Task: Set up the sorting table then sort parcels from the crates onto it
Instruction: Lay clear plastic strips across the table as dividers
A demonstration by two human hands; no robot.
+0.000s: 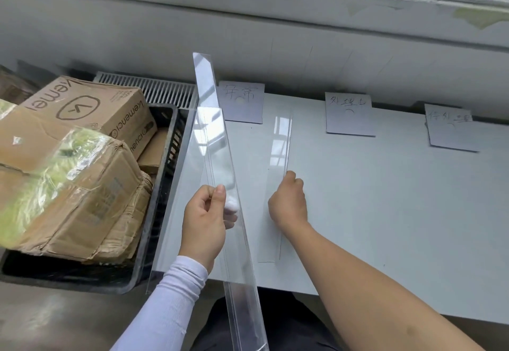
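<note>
Head view: left hand (205,220) pinches a clear divider strip (220,158) tilted above the sorting table's (385,213) left edge; right hand (289,202), fingers curled, holds a second strip (278,163) flat on the table. Parcels (74,158) remain in the crate (165,185) beside that edge. Risk: the flexible, glossy strip may slip or settle crooked.

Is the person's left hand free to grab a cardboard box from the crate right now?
Probably not yet: the left hand grips a clear plastic strip. The cardboard boxes sit close beside it, nothing between them.
</note>
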